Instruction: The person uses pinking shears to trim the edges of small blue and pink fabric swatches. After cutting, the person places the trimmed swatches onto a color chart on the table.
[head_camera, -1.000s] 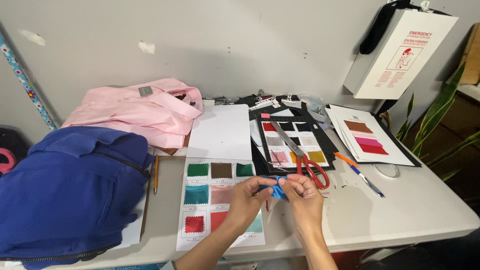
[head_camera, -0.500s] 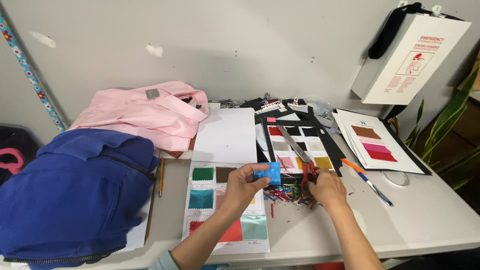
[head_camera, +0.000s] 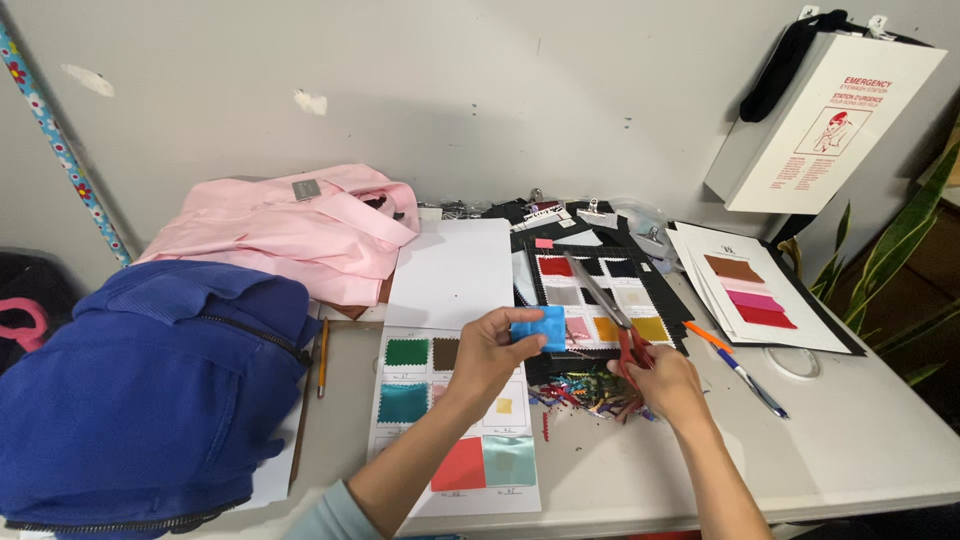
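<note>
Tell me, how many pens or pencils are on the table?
3: a pencil beside the blue jacket, and an orange pen touching a blue pen by the right hand. Clutter may hide more.

Bare tabletop (head_camera: 850, 440) lies open at the right front, past the pens (head_camera: 735, 362). To the left, a blue jacket (head_camera: 140, 390) and a pink shirt (head_camera: 290, 230) block the way. Swatch sheets (head_camera: 450, 420), a black swatch card (head_camera: 600, 290) and fabric scraps (head_camera: 590, 392) crowd the middle.
</note>
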